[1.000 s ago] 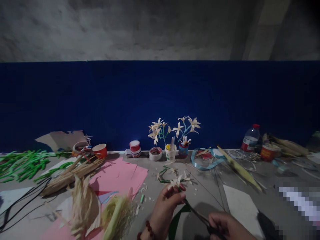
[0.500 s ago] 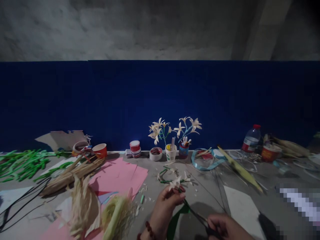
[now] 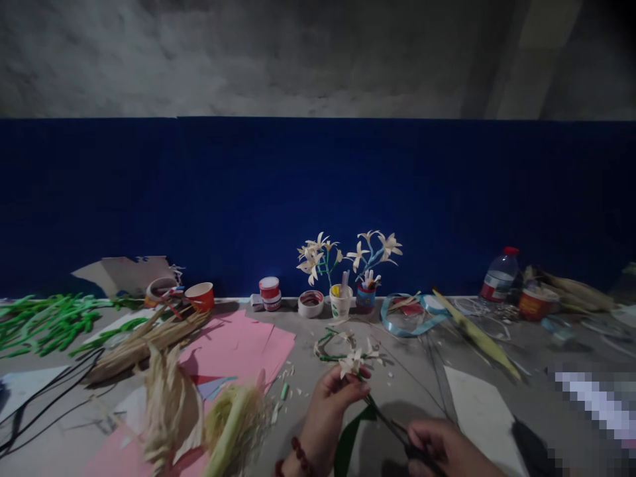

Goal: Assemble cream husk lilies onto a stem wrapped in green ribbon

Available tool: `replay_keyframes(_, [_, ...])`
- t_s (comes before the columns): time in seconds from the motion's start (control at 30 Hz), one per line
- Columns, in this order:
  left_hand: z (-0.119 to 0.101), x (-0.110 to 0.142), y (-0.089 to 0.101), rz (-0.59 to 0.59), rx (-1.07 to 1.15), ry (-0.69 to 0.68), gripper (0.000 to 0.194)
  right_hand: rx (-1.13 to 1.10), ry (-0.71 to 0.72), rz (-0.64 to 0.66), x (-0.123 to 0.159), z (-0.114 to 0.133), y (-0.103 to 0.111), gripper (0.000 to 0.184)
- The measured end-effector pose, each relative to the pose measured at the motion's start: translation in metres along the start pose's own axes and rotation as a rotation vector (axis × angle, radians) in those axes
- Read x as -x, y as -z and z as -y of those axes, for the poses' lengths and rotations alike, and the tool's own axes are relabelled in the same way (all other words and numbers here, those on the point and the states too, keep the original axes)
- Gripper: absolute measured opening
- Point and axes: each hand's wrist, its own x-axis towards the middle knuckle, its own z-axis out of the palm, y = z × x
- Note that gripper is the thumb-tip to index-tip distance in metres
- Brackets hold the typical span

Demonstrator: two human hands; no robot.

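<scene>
My left hand (image 3: 332, 405) is low in the middle of the view, fingers pinched on a small cream paper flower (image 3: 352, 362) at the top of a thin dark stem (image 3: 387, 421). My right hand (image 3: 447, 447), at the bottom edge, is closed around the lower end of that stem, where a dark tool-like shape shows that I cannot make out. A green strip (image 3: 350, 438) hangs from the stem between the two hands. A beaded bracelet (image 3: 298, 457) is on my left wrist.
The grey table (image 3: 407, 377) carries pink paper (image 3: 238, 348), dried husks (image 3: 169, 404), green leaves (image 3: 44, 321), cups and tape rolls (image 3: 268, 295), two flower sprays in cups (image 3: 348, 262), blue ribbon (image 3: 407, 318), a water bottle (image 3: 498, 273) and a white sheet (image 3: 479, 411).
Both hands drifted slightly right and up with the flower and stem; the grip looks the same. The view tilted a little.
</scene>
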Motion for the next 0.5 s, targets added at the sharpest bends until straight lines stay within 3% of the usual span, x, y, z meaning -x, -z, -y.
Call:
replay_keyframes(0.27, [-0.0031, 0.0035, -0.0010, 0.002, 0.021, -0.012, 0.009, 0.108, 0.032, -0.087, 0.0057, 0.0016, -0.0003, 0.059])
replay_keyframes(0.5, [0.0024, -0.0058, 0.0044, -0.114, 0.147, 0.036, 0.020, 0.204, -0.031, -0.129, 0.0041, -0.0036, 0.0005, 0.043])
